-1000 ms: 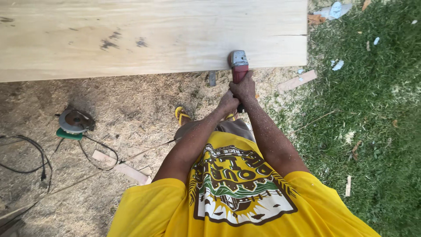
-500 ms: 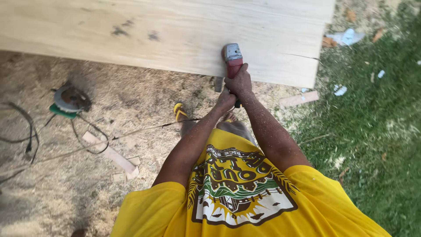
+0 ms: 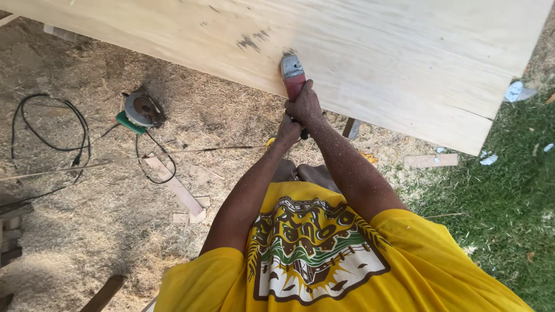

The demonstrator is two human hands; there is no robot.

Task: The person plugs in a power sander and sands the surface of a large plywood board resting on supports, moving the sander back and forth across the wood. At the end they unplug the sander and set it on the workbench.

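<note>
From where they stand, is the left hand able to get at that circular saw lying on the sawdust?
Probably not: the left hand grips the red power tool, and the circular saw lies well off to the left.

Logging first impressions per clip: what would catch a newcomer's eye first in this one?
The big pale wooden board fills the top of the view. At its near edge, the right hand and left hand grip a red power tool lying on it. A green circular saw lies on the sawdust-covered ground at left.
</note>
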